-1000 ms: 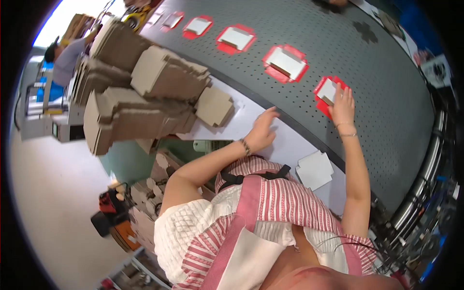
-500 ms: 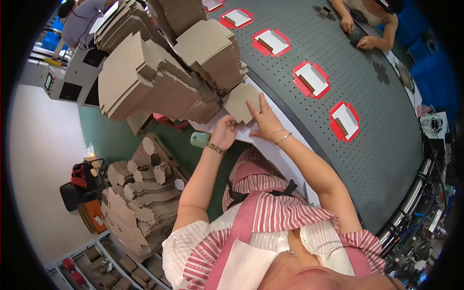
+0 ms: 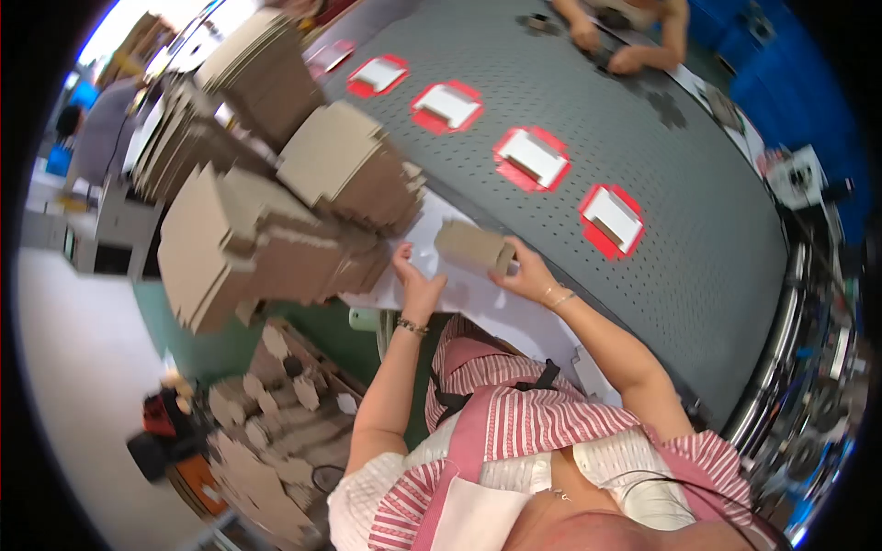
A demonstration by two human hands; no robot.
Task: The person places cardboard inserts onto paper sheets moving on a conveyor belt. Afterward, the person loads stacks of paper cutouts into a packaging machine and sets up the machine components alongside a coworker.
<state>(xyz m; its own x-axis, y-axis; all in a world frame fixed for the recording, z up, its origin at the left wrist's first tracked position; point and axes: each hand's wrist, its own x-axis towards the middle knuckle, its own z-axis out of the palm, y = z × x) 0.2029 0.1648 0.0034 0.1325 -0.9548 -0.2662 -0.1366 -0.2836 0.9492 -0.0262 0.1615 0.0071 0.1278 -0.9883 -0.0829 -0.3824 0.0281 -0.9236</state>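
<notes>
My right hand (image 3: 525,274) grips the near right end of a small grey-brown cardboard piece (image 3: 471,244), its sides folded up into a tray-like box. The piece sits over the white work surface (image 3: 459,292). Apart from it, to the left, my left hand (image 3: 421,289) is open, thumb and fingers spread, with nothing in it. Just beyond that hand rise tall stacks of flat cardboard blanks (image 3: 340,165), the nearest stack (image 3: 248,248) close to its fingers.
A grey perforated conveyor belt (image 3: 680,303) runs alongside, carrying several red sheets with white folded pieces (image 3: 613,219) on them. Across it, a co-worker's hands (image 3: 606,50) hold a dark piece. More cardboard (image 3: 276,432) lies piled at lower left, near a green object (image 3: 365,319).
The flat cardboard piece under my hands now has raised sides and is held in my right hand. My left hand has come off it and opened. The view has shifted.
</notes>
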